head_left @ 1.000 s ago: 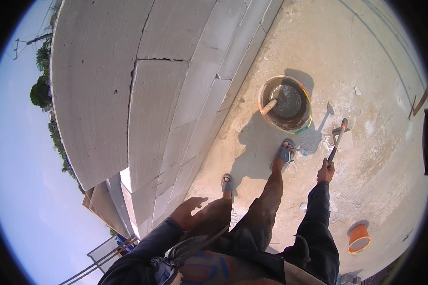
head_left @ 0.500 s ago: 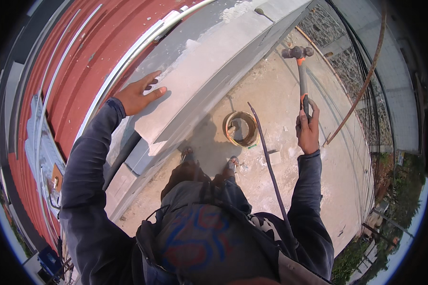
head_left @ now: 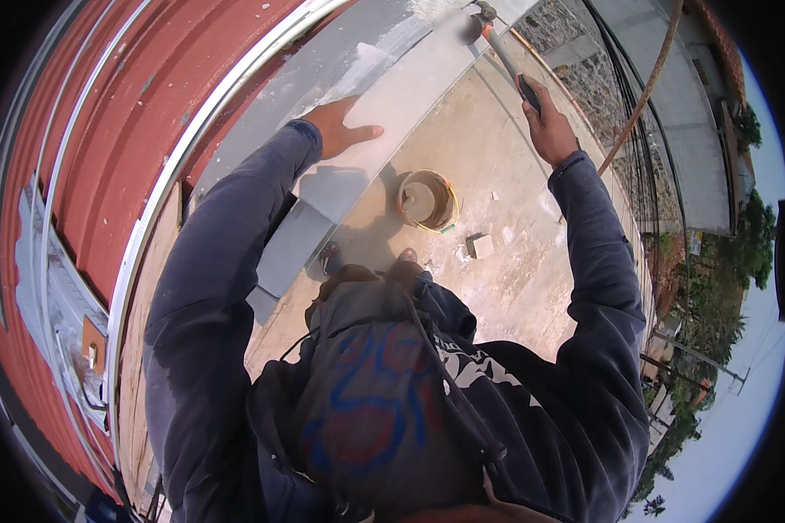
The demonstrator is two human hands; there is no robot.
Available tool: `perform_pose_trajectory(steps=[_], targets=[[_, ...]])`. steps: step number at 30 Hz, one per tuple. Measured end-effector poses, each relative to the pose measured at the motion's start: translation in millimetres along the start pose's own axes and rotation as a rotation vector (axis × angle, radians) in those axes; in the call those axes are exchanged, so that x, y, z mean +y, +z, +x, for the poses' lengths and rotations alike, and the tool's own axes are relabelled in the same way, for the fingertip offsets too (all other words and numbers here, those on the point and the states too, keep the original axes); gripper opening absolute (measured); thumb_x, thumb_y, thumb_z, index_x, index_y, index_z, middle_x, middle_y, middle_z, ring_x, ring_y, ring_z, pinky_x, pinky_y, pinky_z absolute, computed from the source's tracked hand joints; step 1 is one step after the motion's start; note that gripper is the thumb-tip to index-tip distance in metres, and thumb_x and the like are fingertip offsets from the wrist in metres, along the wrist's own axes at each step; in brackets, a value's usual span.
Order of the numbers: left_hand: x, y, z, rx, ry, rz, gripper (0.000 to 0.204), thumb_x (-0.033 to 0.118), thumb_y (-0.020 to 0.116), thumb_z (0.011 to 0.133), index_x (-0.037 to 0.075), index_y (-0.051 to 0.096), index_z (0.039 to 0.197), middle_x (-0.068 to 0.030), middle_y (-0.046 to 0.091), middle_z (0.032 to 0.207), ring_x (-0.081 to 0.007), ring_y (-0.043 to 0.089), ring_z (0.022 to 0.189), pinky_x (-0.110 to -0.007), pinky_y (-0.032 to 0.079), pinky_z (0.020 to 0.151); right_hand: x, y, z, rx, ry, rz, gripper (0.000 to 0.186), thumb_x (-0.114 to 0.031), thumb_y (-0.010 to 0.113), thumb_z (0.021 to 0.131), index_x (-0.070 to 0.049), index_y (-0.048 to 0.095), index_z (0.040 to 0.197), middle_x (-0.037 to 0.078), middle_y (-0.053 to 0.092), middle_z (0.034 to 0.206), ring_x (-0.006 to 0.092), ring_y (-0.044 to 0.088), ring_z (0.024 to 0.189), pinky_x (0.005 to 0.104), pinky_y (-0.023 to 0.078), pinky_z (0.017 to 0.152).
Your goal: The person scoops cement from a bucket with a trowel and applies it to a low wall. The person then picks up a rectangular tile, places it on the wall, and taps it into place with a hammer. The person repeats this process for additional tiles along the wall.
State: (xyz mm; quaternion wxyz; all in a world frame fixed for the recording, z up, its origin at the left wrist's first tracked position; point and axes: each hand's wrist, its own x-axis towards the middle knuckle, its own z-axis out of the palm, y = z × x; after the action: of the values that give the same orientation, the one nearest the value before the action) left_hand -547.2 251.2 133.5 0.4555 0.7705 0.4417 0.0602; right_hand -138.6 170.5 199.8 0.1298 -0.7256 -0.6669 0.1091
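My right hand (head_left: 549, 126) is wrapped round the dark grip of a hammer (head_left: 502, 54) with an orange band below its head. The hammer's head is over the far end of a low wall of pale grey blocks (head_left: 391, 98); I cannot tell whether it touches the wall. My left hand (head_left: 338, 131) lies on the top of that wall, thumb stretched out toward the right and the other fingers partly hidden. Wet-looking grey mortar (head_left: 358, 65) is smeared along the wall's left side.
A bucket (head_left: 451, 200) with grey contents stands on the concrete floor (head_left: 515, 296), right of the wall. Near it lies a small block piece (head_left: 479, 245). Red corrugated roofing (head_left: 161, 113) and a white pipe (head_left: 196, 148) run along the left. Dark cables (head_left: 641, 96) hang at right.
My right hand has swung the hammer forward and left, from above the floor to the wall's far end. My left hand has shifted farther along the wall. The view has turned slightly.
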Motion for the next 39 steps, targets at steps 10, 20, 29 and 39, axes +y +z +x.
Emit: perform_pose_trajectory(steps=[10, 20, 29, 39], targets=[[-3.2, 3.6, 8.5, 0.008, 0.057, 0.022, 0.078, 0.064, 0.070, 0.089, 0.009, 0.059, 0.144, -0.0185, 0.068, 0.135, -0.0324, 0.066, 0.122, -0.042, 0.047, 0.109, -14.1, 33.4, -30.6, 0.217, -0.070, 0.097, 0.054, -0.029, 0.049, 0.110, -0.026, 0.027, 0.159, 0.035, 0.065, 0.126, 0.0523, 0.067, 0.110, 0.0543, 0.054, 0.093], [-24.1, -13.6, -5.8, -0.204, -0.012, 0.107, 0.104, 0.072, 0.072, 0.083, 0.003, 0.043, 0.156, -0.0242, 0.058, 0.147, -0.0347, 0.057, 0.136, -0.040, 0.044, 0.114, -87.2, -24.2, -63.6, 0.251, -0.106, 0.258, 0.047, -0.030, 0.054, 0.110, -0.021, 0.045, 0.155, 0.018, 0.071, 0.121, 0.0287, 0.069, 0.102, 0.0386, 0.053, 0.091], [-32.5, -21.7, -39.0, -0.255, 0.065, 0.151, 0.105, 0.064, 0.078, 0.081, 0.002, 0.041, 0.158, -0.0240, 0.058, 0.148, -0.0359, 0.058, 0.135, -0.039, 0.041, 0.116, -80.4, 35.2, -117.7, -0.119, -0.042, 0.104, 0.053, -0.021, 0.050, 0.110, -0.018, 0.030, 0.159, 0.031, 0.063, 0.133, 0.0482, 0.067, 0.114, 0.0480, 0.055, 0.095], [-13.2, -30.5, -1.6, -0.263, 0.100, 0.088, 0.109, 0.061, 0.077, 0.083, 0.002, 0.031, 0.162, -0.0254, 0.046, 0.158, -0.0357, 0.044, 0.147, -0.040, 0.033, 0.122, -101.6, -80.6, -66.3, 0.465, -0.123, 0.268, 0.049, -0.026, 0.053, 0.111, -0.015, 0.042, 0.158, 0.004, 0.067, 0.096, 0.0085, 0.055, 0.073, 0.0258, 0.049, 0.068]])
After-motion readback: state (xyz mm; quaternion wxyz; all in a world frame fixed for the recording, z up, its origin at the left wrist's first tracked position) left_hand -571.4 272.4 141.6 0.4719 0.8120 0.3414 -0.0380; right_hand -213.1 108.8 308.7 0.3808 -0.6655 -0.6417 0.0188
